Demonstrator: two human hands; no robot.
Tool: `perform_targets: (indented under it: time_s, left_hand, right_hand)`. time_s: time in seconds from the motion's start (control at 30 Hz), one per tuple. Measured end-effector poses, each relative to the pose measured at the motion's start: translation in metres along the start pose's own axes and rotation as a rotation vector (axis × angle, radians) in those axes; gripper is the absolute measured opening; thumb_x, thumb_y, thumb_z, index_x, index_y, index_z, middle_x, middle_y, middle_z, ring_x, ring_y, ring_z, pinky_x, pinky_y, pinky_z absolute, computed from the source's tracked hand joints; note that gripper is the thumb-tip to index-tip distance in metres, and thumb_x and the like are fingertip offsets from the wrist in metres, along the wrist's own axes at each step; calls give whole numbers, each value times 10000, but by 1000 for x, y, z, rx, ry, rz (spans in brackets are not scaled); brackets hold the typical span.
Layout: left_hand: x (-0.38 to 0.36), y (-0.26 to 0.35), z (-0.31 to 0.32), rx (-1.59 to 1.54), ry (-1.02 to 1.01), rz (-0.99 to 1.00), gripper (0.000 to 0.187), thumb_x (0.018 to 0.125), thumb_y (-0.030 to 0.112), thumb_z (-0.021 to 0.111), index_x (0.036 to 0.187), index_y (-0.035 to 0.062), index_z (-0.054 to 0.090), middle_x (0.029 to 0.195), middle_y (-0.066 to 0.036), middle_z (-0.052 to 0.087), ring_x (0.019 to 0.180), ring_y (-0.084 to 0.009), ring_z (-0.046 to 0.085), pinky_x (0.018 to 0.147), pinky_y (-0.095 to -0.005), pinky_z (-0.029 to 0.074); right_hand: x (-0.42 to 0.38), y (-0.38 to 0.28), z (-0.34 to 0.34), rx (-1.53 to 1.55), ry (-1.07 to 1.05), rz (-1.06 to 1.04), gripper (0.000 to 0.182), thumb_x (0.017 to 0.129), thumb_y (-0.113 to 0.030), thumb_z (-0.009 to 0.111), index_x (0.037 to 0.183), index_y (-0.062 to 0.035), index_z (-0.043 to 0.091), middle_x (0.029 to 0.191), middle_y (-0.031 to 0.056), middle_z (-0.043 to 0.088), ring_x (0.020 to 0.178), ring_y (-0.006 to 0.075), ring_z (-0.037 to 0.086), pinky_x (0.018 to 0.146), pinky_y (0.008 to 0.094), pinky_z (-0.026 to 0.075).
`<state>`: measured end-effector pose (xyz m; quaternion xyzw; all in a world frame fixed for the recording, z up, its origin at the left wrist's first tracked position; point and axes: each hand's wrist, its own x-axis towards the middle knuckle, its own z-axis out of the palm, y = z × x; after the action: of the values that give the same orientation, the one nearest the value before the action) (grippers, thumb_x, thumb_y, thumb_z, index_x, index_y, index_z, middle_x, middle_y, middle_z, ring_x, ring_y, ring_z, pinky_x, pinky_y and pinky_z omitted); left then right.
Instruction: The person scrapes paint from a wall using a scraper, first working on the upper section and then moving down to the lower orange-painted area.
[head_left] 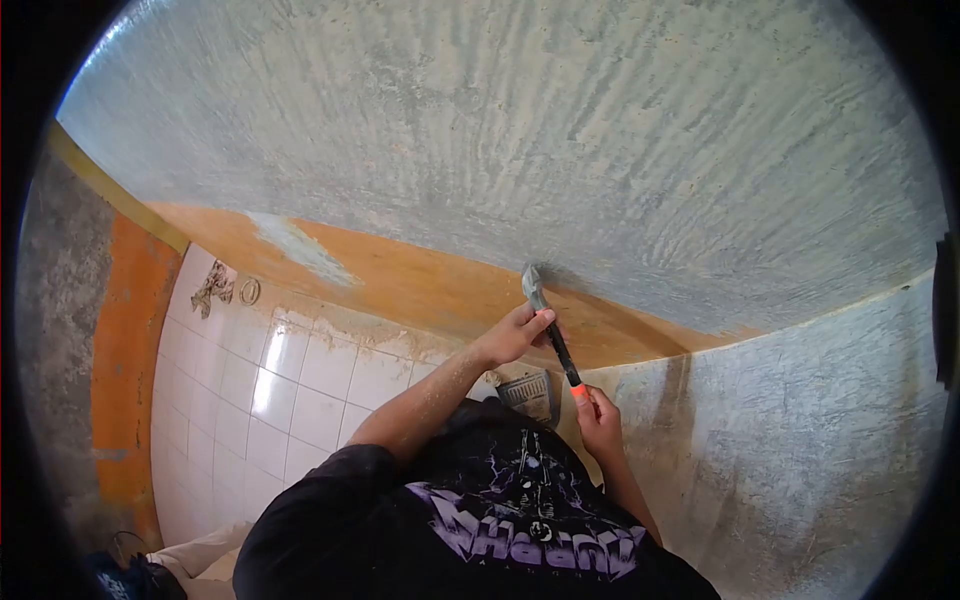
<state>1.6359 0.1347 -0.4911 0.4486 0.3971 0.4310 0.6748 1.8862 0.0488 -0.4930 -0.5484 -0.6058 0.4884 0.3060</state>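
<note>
Both my hands grip one long-handled scraper [561,352] with a grey metal head, a black handle and an orange band near its end. My left hand [518,336] is closed around the handle just below the head, thumb laid along it. Lower down, at the orange end, my right hand [598,424] is closed on the grip. The scraper's head meets the wall [480,150] near the border between its scraped grey surface and an orange painted strip [420,262]. Dust clings to my left forearm.
White floor tiles [325,360] carry crumbs of scrapings along the wall's foot. A dark ridged tray-like object [528,395] sits close to my body. A ring-shaped roll [250,291] and a crumpled cloth [212,290] lie farther left. Another grey wall [780,450] stands on the right.
</note>
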Motion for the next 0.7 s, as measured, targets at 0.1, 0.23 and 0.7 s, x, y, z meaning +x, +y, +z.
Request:
perform_targets:
  time_s: [0.1,0.23,0.7]
  left_hand:
    - [1,2,5,-31,21,0,317,1056,388,448,1059,87,548,987,-42,700,811,-88,576,762,-272,482]
    - [-1,0,-4,4,-14,-12,364,1059,411,427,1137,70,530,1080,-86,692,919,-132,619,857,-306,494]
    - [-12,5,-20,-28,60,-31,349,1061,406,425,1141,80,517,1072,-75,690,911,-125,610,836,-301,494]
  right_hand:
    - [-2,3,-4,27,7,26,310,1010,-244,570,1174,14,624,703,-67,477,598,18,417,532,205,333]
    - [3,3,-1,-15,-18,17,315,1014,-239,566,1178,24,620,709,-71,469,591,17,408,525,203,326]
    - [9,-2,22,0,-14,25,295,1013,-231,564,1168,13,618,649,-71,453,544,13,397,487,206,303]
